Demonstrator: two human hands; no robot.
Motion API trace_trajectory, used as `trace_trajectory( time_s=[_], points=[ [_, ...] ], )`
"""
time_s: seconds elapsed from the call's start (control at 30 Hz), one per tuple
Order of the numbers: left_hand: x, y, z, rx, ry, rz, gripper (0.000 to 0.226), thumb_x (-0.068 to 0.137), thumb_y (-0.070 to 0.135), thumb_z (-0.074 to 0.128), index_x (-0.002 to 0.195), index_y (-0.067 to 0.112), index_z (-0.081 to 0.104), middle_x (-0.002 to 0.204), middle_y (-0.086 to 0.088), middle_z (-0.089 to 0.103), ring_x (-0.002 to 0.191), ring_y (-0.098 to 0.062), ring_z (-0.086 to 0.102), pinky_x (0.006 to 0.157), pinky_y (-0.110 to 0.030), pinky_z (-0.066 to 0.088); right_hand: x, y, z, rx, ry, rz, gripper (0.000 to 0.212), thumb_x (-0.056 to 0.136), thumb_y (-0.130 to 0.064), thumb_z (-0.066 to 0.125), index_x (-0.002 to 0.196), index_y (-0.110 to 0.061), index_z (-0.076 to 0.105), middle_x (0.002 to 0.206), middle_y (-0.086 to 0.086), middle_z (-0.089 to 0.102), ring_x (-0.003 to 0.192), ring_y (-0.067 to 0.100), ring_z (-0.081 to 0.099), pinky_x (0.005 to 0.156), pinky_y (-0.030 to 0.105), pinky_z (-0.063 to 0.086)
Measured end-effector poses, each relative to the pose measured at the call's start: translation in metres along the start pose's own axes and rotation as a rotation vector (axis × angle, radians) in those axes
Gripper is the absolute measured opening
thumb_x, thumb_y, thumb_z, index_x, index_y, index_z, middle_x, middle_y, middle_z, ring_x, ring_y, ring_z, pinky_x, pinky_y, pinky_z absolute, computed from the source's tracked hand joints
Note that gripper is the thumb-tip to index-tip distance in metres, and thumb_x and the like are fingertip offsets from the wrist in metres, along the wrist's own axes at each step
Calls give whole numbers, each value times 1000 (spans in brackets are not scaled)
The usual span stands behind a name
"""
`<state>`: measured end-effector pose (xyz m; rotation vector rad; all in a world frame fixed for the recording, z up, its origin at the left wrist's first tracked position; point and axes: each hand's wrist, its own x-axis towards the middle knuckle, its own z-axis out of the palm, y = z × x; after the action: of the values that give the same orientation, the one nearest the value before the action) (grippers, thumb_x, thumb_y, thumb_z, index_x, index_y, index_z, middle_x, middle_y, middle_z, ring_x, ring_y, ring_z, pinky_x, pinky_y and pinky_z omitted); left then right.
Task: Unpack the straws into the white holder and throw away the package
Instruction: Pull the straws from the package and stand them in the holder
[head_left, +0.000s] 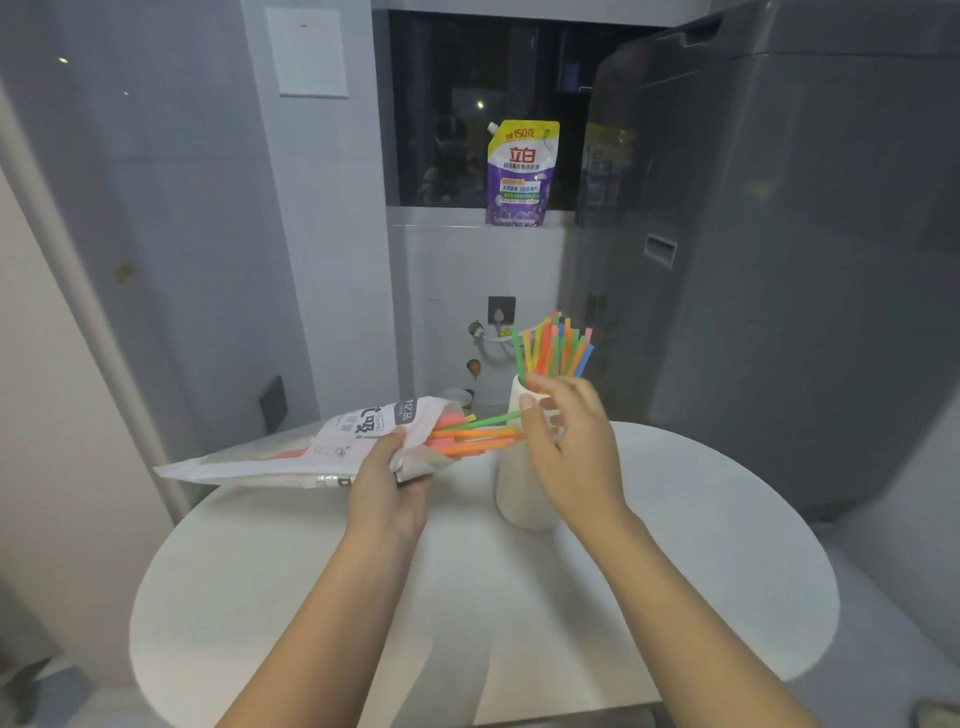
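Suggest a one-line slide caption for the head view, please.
Left hand holds the straw package; right hand reaches its straws beside the white holder.
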<state>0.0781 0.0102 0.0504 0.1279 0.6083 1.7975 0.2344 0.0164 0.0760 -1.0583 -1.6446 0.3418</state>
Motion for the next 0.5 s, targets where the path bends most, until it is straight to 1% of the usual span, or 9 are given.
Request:
trace_trajectory(
  time_s=[0.07, 0.1, 0.17, 0.2, 0.23, 0.3, 0.33, 0.4, 0.5],
  points=[
    [-2, -1, 1, 24, -19, -8, 24, 93, -1, 46, 117, 3, 51, 104, -13, 64, 90, -23, 64, 79, -32, 55, -3, 3, 4, -26, -111, 72, 31, 92, -38, 49, 117, -23, 60, 110, -8, 56, 85, 8, 59, 80, 31, 50],
    [-4, -3, 0, 40, -26, -5, 20, 94, -1, 46, 112, 4, 53, 100, -12, 64, 87, -22, 64, 78, -31, 55, -5, 4, 6, -42, -166, 108, 30, 92, -40, 50, 116, -25, 59, 105, -10, 59, 78, 1, 58, 76, 23, 48],
    [-6, -5, 1, 57, -30, 8, 17, 93, -1, 47, 107, 7, 54, 96, -10, 63, 85, -20, 62, 82, -33, 53, -9, 6, 12, -22, -262, 177, 25, 89, -41, 53, 109, -27, 60, 83, -18, 60, 64, -6, 55, 62, 6, 41],
    [-7, -7, 1, 61, -31, 11, 17, 93, -1, 48, 106, 8, 54, 94, -9, 63, 83, -19, 62, 78, -31, 53, -11, 6, 15, 9, -292, 205, 19, 89, -38, 56, 103, -26, 61, 73, -19, 58, 57, -7, 54, 58, 5, 40],
    [-6, -7, 1, 63, -30, 14, 18, 93, -1, 48, 107, 8, 53, 91, -8, 62, 79, -17, 62, 69, -27, 54, -13, 5, 18, 39, -305, 222, 13, 89, -33, 58, 97, -24, 62, 67, -18, 58, 50, -5, 54, 54, 5, 40],
    [-6, -8, 1, 57, -18, 20, 21, 93, -1, 47, 111, 8, 51, 88, -6, 61, 72, -14, 63, 55, -20, 54, -14, 3, 19, 77, -273, 240, 6, 89, -24, 59, 91, -20, 63, 59, -13, 58, 42, -1, 52, 51, 7, 39],
    [-5, -7, 0, 47, -10, 28, 22, 93, -2, 48, 112, 8, 50, 89, -6, 62, 71, -13, 64, 54, -20, 54, -12, 2, 18, 85, -240, 241, 5, 89, -21, 58, 89, -19, 63, 58, -13, 57, 41, -1, 52, 50, 6, 39],
    [-2, -4, -2, 40, -4, 38, 25, 93, -2, 48, 115, 8, 50, 96, -7, 63, 79, -15, 64, 61, -23, 57, -8, 2, 12, 91, -188, 237, 6, 90, -18, 57, 87, -20, 63, 58, -15, 55, 42, -4, 53, 50, 4, 38],
    [1, 1, -5, 40, 8, 46, 27, 93, -3, 47, 117, 9, 49, 104, -8, 61, 92, -19, 60, 84, -28, 49, 0, 4, -1, 107, -171, 240, 7, 90, -14, 58, 88, -17, 64, 66, -10, 59, 49, -2, 56, 50, 4, 39]
  ],
)
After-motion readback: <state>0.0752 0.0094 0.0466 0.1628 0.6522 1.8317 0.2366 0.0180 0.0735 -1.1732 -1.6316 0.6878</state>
